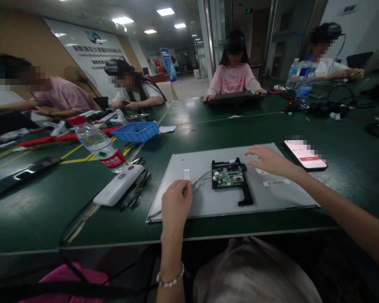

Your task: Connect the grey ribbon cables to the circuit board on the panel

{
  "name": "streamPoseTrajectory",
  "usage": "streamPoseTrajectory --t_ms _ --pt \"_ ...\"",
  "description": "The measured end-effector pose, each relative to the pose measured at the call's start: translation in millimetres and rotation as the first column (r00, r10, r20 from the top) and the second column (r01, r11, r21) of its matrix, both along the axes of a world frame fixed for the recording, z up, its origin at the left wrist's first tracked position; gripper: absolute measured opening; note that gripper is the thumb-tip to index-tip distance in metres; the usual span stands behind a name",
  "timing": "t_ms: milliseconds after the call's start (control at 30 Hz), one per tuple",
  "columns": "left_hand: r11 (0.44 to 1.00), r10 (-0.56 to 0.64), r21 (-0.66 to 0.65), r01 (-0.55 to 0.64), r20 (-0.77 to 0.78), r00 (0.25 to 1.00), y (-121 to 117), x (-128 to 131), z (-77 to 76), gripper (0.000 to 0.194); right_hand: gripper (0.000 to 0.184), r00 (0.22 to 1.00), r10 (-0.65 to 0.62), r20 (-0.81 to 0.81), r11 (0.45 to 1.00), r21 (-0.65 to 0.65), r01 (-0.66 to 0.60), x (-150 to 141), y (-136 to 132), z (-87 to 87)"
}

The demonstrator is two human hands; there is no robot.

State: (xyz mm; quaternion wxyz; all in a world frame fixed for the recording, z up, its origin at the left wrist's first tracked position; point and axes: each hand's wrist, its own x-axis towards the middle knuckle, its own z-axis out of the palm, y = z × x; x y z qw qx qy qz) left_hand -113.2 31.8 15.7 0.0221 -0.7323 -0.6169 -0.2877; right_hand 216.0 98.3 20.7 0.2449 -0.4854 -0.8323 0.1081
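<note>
The grey panel lies flat on the table right before me, probably so that both hands reach it easily. On it, between my hands, sits the circuit board in its black frame. My left hand is loosely curled by the cables — I can't tell whether it pinches one. My right hand hovers, fingers apart, holding nothing. The phone and glasses seem set aside to keep the panel uncovered. I count one panel, one board, one frame, one phone — cables, several.
</note>
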Motion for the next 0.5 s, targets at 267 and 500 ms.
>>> streamPoseTrajectory --t_ms 267,500 --pt "0.996 0.043 0.083 -0.045 0.019 0.999 1 -3 -4.2 0.025 0.029 0.995 0.079 0.054 0.997 -0.030 -0.078 -55 20 4.0" --pt "0.989 0.074 0.130 -0.076 0.022 0.997 -1 -3 -5.6 0.024 0.021 0.998 0.048 0.045 0.999 0.024 -0.049 -50 27 8.1"
